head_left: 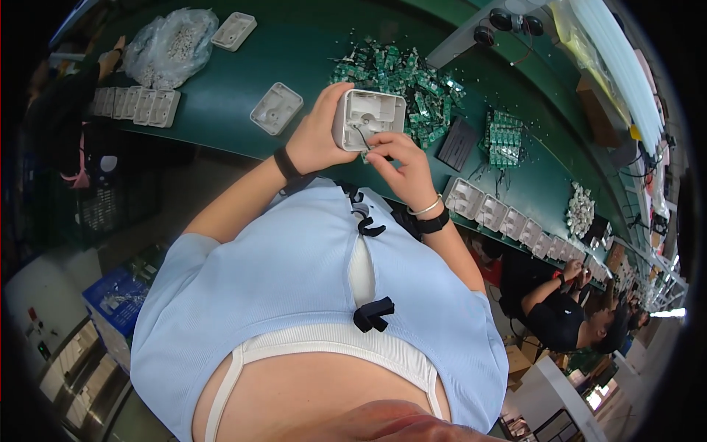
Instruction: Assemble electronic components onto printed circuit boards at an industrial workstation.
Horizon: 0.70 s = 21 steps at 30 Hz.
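Left hand: your left hand (322,140) is wrapped round the left side of the box, fingers spread only as wide as its body, thumb low by the near edge.
Right hand: your right hand (407,173) has thumb and index nearly together on the dark wire (361,135), other fingers loosely curled.
White housing: the open white plastic housing (375,104) sits between your hands, up off the bench, open side facing you. Looks near square, so no clear long axis imo.
Wire line: slants from inside the housing down-right to your right fingertips, so the right hand's way nearer its end. A green bit peeks out below; can't tell if it's attached.
Board heap: loose green circuit boards (412,81), just beyond your right hand.
Left of your left hand: one open housing (277,109) nearby, another (235,32) further off, then a clear plastic bag (137,55) of small white parts and a row of housings (136,105).
Right of your right hand: dark slab-shaped case (456,144), stacked circuit boards (504,140), a long row of open housings (490,211) with parts inside too small to name, and a white parts pile (580,210).
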Motion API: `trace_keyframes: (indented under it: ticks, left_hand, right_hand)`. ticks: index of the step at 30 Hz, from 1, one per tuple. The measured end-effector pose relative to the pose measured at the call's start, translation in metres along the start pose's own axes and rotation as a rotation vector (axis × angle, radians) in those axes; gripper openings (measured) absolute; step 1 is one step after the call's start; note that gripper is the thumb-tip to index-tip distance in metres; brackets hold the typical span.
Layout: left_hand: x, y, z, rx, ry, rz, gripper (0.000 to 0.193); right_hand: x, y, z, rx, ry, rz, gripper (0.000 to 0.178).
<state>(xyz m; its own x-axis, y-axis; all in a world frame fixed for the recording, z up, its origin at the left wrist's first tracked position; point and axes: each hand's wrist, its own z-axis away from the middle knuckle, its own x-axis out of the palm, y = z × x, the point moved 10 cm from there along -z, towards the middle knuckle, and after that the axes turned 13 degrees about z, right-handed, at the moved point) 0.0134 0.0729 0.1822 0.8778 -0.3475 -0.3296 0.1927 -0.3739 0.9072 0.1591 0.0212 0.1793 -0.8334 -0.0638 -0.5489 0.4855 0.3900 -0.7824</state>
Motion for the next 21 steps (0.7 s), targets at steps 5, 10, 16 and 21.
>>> trace_keyframes:
  ticks: [5, 10, 16, 21]
  left_hand:
    - [0.01, -0.019, -0.002, -0.039, 0.0, 0.072, 0.098]
    - [0.028, -0.055, -0.001, -0.155, -0.093, 0.241, 0.102]
    - [0.066, -0.115, 0.017, -0.356, -0.364, 0.442, 0.107]
    - [0.033, -0.166, 0.044, -0.465, -0.407, 0.092, 0.101]
  right_hand:
    - [0.005, 0.033, 0.006, 0.31, -0.009, -0.119, 0.021]
    - [0.009, 0.017, 0.009, -0.027, 0.054, 0.223, 0.021]
    - [0.026, 0.029, 0.034, -0.06, 0.057, 0.377, 0.017]
    - [0.044, 0.082, 0.09, 0.085, -0.008, 0.469, 0.012]
